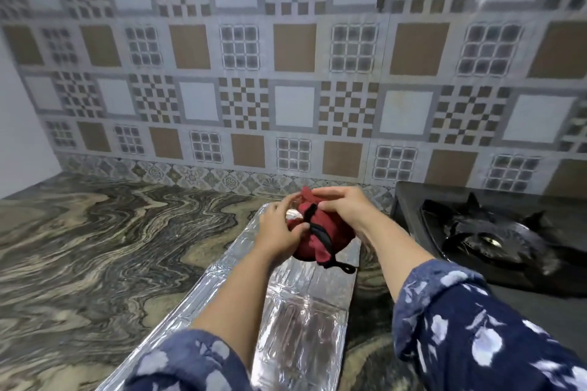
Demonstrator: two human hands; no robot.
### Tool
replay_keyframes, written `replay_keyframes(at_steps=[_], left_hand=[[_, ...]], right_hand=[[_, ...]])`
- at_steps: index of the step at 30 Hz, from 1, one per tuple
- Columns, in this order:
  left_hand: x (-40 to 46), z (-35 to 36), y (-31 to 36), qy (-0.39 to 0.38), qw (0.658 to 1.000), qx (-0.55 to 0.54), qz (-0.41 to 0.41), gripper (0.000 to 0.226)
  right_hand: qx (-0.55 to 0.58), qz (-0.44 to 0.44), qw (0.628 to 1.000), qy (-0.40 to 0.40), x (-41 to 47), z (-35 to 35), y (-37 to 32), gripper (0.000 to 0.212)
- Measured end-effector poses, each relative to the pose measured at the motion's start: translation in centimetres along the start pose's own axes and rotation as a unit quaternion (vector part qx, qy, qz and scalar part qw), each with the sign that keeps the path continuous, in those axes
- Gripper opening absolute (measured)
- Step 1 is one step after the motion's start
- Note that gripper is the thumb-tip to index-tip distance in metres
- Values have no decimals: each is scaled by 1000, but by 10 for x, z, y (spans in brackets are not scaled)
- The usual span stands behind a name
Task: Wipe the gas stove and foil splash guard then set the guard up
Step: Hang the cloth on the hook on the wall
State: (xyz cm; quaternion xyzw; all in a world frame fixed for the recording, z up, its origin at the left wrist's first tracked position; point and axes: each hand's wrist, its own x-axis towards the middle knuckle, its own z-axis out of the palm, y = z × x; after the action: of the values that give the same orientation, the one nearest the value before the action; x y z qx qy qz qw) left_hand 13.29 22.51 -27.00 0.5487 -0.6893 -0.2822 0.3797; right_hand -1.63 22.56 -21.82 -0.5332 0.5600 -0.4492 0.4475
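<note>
Two forearms in blue floral sleeves (pixel 476 327) reach forward over a foil splash guard (pixel 301 320) lying flat on the marbled table (pixel 95 247). Above the guard's far end, the left hand (pixel 279 232) and right hand (pixel 343 206) together clutch a bunched red cloth (pixel 320 232) with black trim. Right of the hands sits the black gas stove (pixel 495 241); patterned wall tiles (pixel 286 73) lie beyond.

The cloth (pixel 320 233) is dark red with a black edge strip. The foil splash guard (pixel 295 320) is shiny silver. The gas stove (pixel 495 232) is black. The counter (pixel 95 247) has wavy grey and beige veins. The sleeves (pixel 470 327) are navy with white flowers. The wall tiles (pixel 292 73) show grey, white and brown checks.
</note>
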Motion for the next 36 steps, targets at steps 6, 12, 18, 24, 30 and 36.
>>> replay_keyframes(at_steps=[6, 12, 18, 24, 30, 36], left_hand=[[19, -44, 73, -47, 993, -24, 105, 68], [44, -53, 131, 83, 979, -111, 150, 28], [115, -57, 161, 109, 971, -145, 153, 31], [202, -48, 207, 153, 952, -148, 219, 57], [304, -38, 265, 269, 914, -51, 299, 48], [361, -15, 266, 251, 937, 16, 243, 46]], right_hand=[[-58, -122, 990, -25, -11, -38, -73, 27], [-21, -185, 983, -2, -4, -63, -84, 22], [-72, -242, 961, 114, 57, -92, -101, 34], [-243, -325, 891, 205, 140, -145, -182, 30], [-312, -388, 807, 319, 227, -188, -248, 33], [-264, -363, 835, 319, 280, -192, -231, 30]])
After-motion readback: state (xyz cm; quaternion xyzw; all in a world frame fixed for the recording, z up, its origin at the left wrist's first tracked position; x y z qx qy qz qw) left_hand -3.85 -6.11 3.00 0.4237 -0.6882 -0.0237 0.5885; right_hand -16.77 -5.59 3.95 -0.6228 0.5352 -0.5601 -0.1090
